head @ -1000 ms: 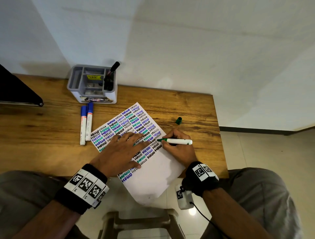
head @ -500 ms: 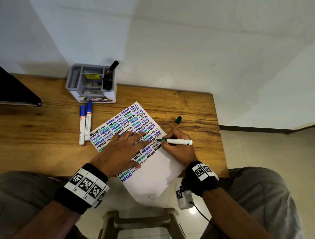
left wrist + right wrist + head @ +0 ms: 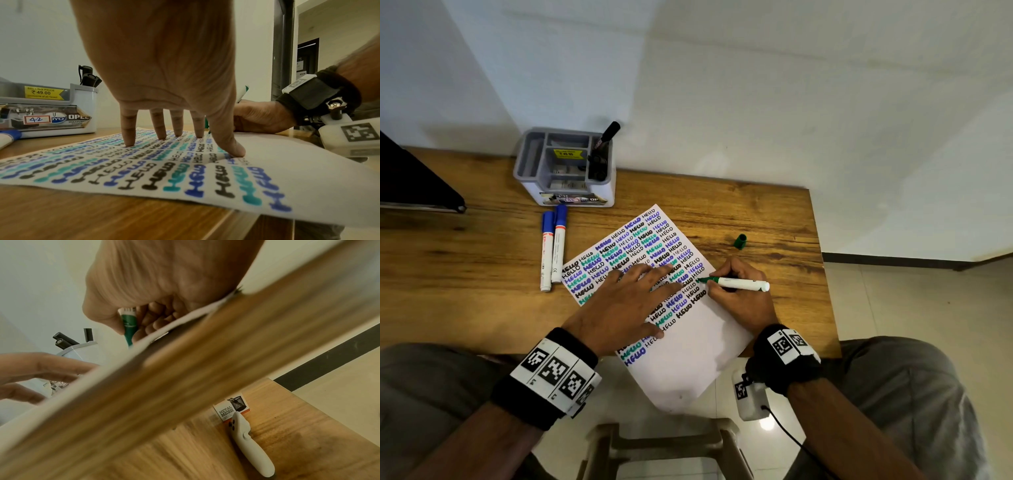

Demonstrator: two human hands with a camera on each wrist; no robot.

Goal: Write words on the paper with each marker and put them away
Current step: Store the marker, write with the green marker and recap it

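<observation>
A white paper covered with rows of "HELLO" in black, blue and green lies slantwise on the wooden desk, its near corner hanging over the front edge. My left hand presses flat on it with spread straight fingers. My right hand grips an uncapped green marker with its tip on the paper's right edge; the marker also shows in the right wrist view. Its green cap lies on the desk beyond. Two capped blue markers lie left of the paper.
A grey desk organiser with black markers in its right slot stands at the back by the wall. A dark flat object sits at the far left. A white controller and a small box lie on a lower shelf.
Barely anything has moved. The marker tip stays at the same spot on the paper's right edge, and the left hand keeps pressing the paper.
</observation>
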